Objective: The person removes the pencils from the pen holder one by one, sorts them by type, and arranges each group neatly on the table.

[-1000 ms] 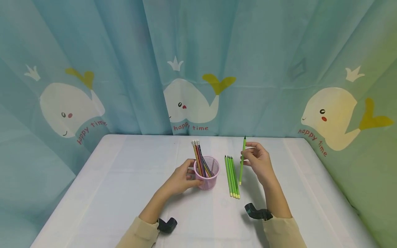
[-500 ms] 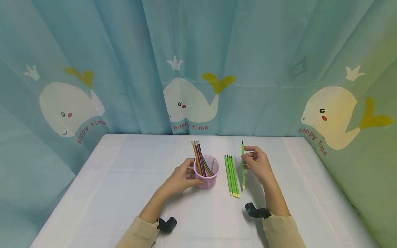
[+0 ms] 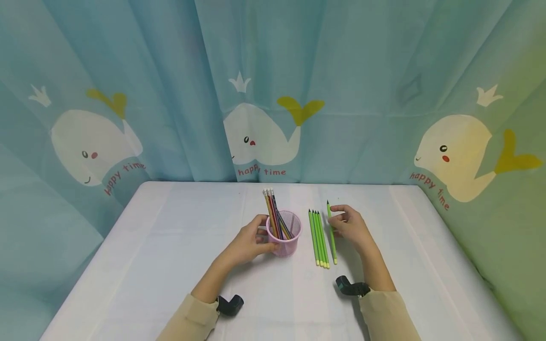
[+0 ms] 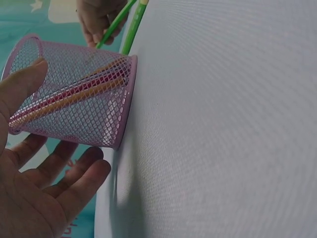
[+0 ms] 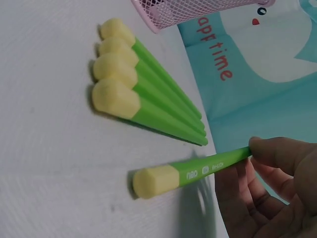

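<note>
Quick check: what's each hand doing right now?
Left hand: holding the pink mesh cup, thumb and fingers around its sides.
Right hand: closed on one green pencil, pinching it.

A white worktop with faint pastel bands and rounded far corners spreads beneath the fingers. Beyond the fingers hangs a loosely folded blue-green curtain, greener off to their right. Straight past them is a printed white whale with crown and mustard tail; a left whale and a right whale flank it. Soft shadows lie below the fingers.
</note>
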Demonstrator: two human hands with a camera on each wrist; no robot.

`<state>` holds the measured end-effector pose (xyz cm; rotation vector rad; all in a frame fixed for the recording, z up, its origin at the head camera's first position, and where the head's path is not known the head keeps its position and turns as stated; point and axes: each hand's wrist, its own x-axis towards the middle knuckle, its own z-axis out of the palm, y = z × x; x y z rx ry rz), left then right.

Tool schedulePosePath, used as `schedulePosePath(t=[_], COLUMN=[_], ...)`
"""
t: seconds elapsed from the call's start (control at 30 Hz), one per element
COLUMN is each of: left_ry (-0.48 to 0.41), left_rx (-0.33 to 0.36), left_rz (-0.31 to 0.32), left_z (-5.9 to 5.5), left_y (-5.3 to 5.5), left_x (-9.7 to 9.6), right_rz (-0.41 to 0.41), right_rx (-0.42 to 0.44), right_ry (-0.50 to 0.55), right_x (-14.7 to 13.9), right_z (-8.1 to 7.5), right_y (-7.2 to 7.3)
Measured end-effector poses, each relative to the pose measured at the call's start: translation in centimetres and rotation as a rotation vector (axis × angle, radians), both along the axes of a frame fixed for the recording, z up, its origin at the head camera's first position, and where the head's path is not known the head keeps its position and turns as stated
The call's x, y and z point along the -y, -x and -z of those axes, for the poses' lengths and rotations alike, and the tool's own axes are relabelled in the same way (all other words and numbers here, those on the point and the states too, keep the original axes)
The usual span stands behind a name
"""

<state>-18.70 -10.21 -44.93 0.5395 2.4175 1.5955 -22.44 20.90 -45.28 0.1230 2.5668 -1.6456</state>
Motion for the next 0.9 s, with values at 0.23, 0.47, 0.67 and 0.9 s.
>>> schedulePosePath(t=[0.23, 0.47, 0.67, 0.9], left_ry=[-0.013, 0.013, 0.005, -0.016], left_rx=[0.006, -0.01, -0.001, 0.004], left_rz=[0.005, 0.004, 0.005, 0.0], left_z=[0.21, 0.0, -0.04, -0.02], left_y=[0.03, 0.12, 0.08, 0.0], left_x=[-0.03, -0.07, -0.17, -0.17], right_rz=[-0.005, 0.011, 0.021, 0.023], right_rx=[0.051, 0.084, 0.078, 0.075], right_ry=[-0.032, -0.048, -0.076, -0.099], right_x=[0.12, 0.34, 0.52, 0.68], right_z=[0.42, 0.62, 0.73, 0.81], right_y=[0.11, 0.18, 0.16, 0.18])
